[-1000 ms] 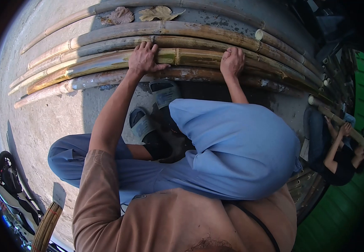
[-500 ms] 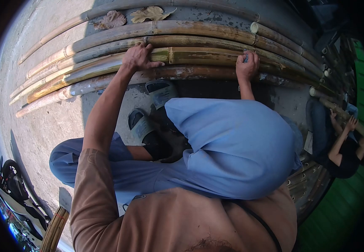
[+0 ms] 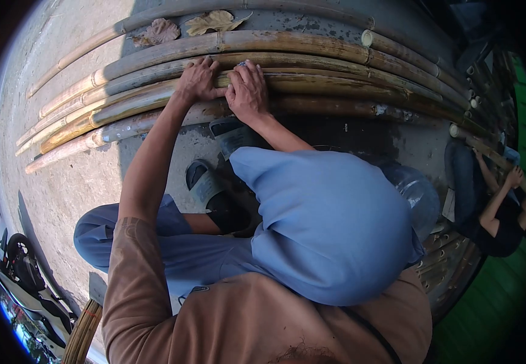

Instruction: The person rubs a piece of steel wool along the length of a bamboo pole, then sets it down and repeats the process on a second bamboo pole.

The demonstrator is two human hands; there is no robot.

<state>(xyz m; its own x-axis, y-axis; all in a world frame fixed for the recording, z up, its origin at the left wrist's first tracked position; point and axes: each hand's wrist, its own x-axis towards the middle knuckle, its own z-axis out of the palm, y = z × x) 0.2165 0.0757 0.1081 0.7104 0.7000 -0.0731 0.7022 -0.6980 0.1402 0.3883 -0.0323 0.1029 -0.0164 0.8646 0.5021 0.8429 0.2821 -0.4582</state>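
Right hand (image 3: 248, 91) has slid left along the bamboo pole (image 3: 323, 83) since half a second ago; it now sits just beside the left hand (image 3: 199, 82), touching it; left hand hasn't moved. Pole lies on the ground (image 3: 63, 176) among the other poles, in front of the sandals (image 3: 205, 182). Left fingers splayed flat, pinning the pole; right fingers lie over it with something small and bluish at the tips; can't tell if they grip it. Looks like one rubbing stroke along the pole has ended at the left hand.

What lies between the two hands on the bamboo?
Only a narrow strip of the bamboo pole shows between the left hand and the right hand, in the head view.
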